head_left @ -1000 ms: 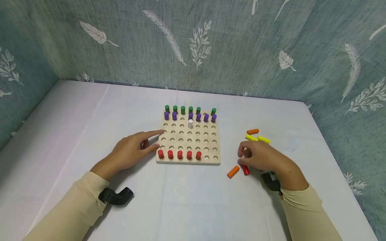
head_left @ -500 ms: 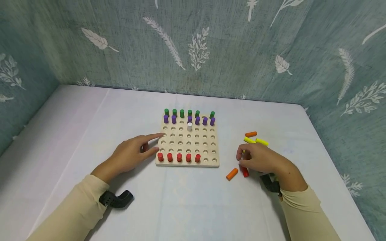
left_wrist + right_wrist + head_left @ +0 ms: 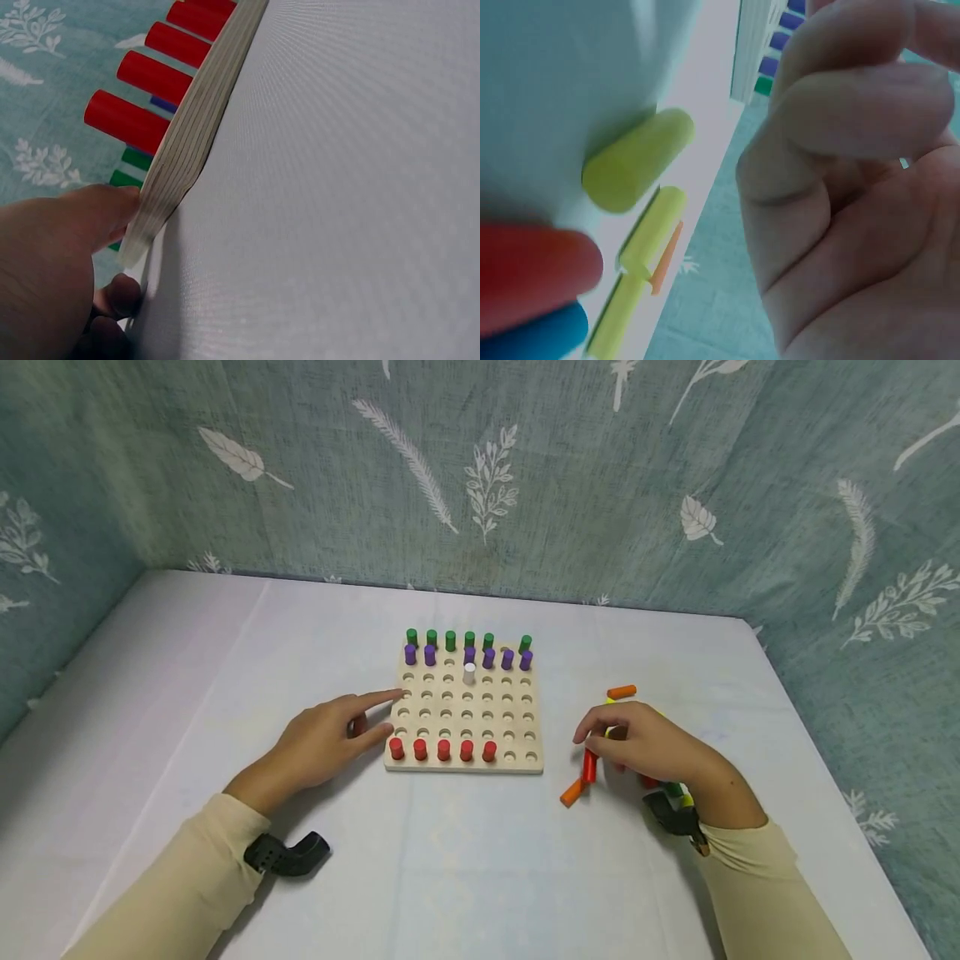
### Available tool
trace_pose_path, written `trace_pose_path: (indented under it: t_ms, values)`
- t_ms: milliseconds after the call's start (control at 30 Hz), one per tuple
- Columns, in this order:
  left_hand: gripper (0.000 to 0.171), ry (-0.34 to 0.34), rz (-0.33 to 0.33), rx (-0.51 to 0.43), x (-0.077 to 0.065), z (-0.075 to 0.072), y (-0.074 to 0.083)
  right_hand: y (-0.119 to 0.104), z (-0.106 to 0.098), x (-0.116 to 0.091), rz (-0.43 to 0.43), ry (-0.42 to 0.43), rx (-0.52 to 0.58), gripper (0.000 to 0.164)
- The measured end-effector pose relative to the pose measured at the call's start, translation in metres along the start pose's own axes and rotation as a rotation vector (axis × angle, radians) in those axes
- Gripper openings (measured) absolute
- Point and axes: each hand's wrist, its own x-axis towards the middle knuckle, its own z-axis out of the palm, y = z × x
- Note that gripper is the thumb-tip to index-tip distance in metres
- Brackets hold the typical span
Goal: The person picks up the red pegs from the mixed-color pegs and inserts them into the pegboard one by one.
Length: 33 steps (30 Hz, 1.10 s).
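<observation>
A wooden pegboard (image 3: 487, 706) lies mid-table with rows of holes. My left hand (image 3: 318, 739) rests at its left side, straight index finger on the rim and thumb at the edge; the left wrist view shows the thumb (image 3: 101, 214) against the layered wooden side. To the right of the board, my right hand (image 3: 648, 739) pinches a red peg (image 3: 589, 767) between thumb and index finger, its lower end beside an orange peg (image 3: 572, 792). The right wrist view shows curled fingers (image 3: 855, 112) that hide the peg.
Upright in the board stand green pegs (image 3: 450, 641), purple pegs (image 3: 488, 658), one white peg (image 3: 468, 673) and a front row of red pegs (image 3: 443, 750). Loose yellow pegs (image 3: 637, 161), another red peg (image 3: 536, 277), a blue peg (image 3: 536, 337) and an orange peg (image 3: 622, 692) lie around my right hand.
My right hand has shifted slightly left, and the red peg under its fingertips has moved left and risen from where it lay. My left hand stays at the board's edge.
</observation>
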Motion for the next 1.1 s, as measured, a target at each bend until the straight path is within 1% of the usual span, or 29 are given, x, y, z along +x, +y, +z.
trace_pose_path:
  t_ms: [100, 300, 433, 500, 633, 700, 867, 1033, 1100]
  values:
    - [0.052, 0.012, 0.006, 0.001, 0.001, -0.001, 0.0, -0.003, 0.001, 0.002, -0.016, 0.026, -0.002, 0.013]
    - [0.053, -0.015, 0.003, 0.001, 0.002, 0.0, 0.0, -0.005, 0.003, 0.003, -0.026, 0.059, -0.005, 0.012]
    - [0.052, 0.006, 0.014, 0.003, 0.003, -0.002, 0.001, -0.006, 0.003, 0.004, -0.047, 0.101, -0.004, 0.011]
    - [0.052, 0.008, 0.01, 0.007, 0.003, -0.003, 0.001, -0.007, 0.004, 0.005, -0.058, 0.113, 0.008, 0.011]
    - [0.053, -0.015, -0.009, 0.011, 0.002, -0.001, 0.0, -0.009, 0.01, 0.007, -0.075, 0.101, 0.045, 0.013]
    - [0.053, -0.013, -0.006, 0.014, 0.001, -0.001, -0.001, -0.011, 0.012, 0.006, -0.081, 0.104, 0.062, 0.014]
    - [0.053, 0.009, 0.008, 0.013, 0.002, -0.002, 0.0, -0.021, 0.016, 0.005, -0.089, 0.147, 0.074, 0.014]
    - [0.053, -0.008, -0.004, 0.009, 0.001, -0.001, -0.001, -0.025, 0.021, 0.004, -0.093, 0.191, 0.105, 0.013]
    - [0.053, -0.003, -0.005, 0.01, 0.0, 0.0, -0.001, -0.026, 0.024, 0.004, -0.113, 0.216, 0.105, 0.012]
